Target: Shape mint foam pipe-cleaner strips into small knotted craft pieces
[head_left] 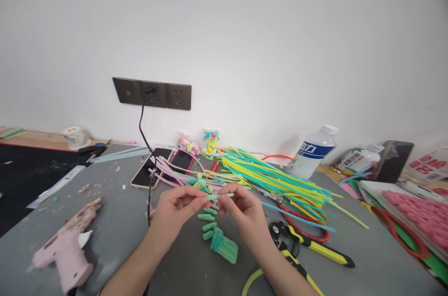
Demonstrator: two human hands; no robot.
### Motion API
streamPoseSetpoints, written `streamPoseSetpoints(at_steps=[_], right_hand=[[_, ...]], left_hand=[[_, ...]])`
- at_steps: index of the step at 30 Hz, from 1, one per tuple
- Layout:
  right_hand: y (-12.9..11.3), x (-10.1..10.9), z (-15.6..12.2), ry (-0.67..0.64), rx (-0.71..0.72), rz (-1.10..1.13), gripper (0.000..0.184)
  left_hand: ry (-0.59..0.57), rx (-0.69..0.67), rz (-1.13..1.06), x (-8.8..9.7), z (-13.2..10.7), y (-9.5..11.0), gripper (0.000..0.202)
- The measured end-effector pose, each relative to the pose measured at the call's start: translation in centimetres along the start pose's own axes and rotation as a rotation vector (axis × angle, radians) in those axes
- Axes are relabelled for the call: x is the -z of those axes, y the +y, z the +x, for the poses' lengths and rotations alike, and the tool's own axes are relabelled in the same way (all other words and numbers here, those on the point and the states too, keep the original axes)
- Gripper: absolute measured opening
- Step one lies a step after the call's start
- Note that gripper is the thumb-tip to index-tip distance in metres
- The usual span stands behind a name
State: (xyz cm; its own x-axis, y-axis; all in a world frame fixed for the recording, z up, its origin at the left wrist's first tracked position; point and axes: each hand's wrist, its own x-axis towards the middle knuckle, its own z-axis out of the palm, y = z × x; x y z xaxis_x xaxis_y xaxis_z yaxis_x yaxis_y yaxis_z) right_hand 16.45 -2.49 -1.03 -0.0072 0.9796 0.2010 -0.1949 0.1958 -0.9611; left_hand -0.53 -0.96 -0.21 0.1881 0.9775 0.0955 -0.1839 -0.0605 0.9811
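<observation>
My left hand (177, 209) and my right hand (245, 209) meet over the grey table (122, 235), both pinching a short green straw piece (215, 196) held level between the fingertips. Just below the hands lie several short green straw pieces (209, 225) and a small glued bundle of green pieces (225, 245). Behind the hands spreads a heap of long yellow and green straws (276, 177), and a bunch of pink straws (175, 172) lies to its left.
A pink glue gun (68, 249) lies at the front left. Yellow-handled pliers (304, 244) sit right of my right hand. Two phones (150, 167) lie behind, under a black cable from the wall socket (152, 93). Bottles (313, 151) and a tray of pink pieces (420, 214) stand at the right.
</observation>
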Motion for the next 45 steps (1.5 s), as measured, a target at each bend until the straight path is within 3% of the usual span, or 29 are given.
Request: streamPoseSetpoints(at_steps=[7,15,30,45], right_hand=[[0.2,0.1,0.4,-0.019,-0.253,0.316,0.031],[0.5,0.1,0.4,-0.029,-0.174,0.210,0.033],[0.6,0.1,0.6,-0.069,-0.144,0.099,0.024],[0.3,0.3,0.7,-0.126,-0.179,0.146,0.026]], left_hand=[[-0.044,0.103,0.007,-0.2,0.3,-0.3,0.019],[-0.023,0.033,0.127,0.0,0.5,-1.1,0.018],[-0.110,-0.044,0.321,-0.2,0.3,-0.5,0.011],[-0.154,0.188,0.097,0.2,0.4,-0.1,0.028]])
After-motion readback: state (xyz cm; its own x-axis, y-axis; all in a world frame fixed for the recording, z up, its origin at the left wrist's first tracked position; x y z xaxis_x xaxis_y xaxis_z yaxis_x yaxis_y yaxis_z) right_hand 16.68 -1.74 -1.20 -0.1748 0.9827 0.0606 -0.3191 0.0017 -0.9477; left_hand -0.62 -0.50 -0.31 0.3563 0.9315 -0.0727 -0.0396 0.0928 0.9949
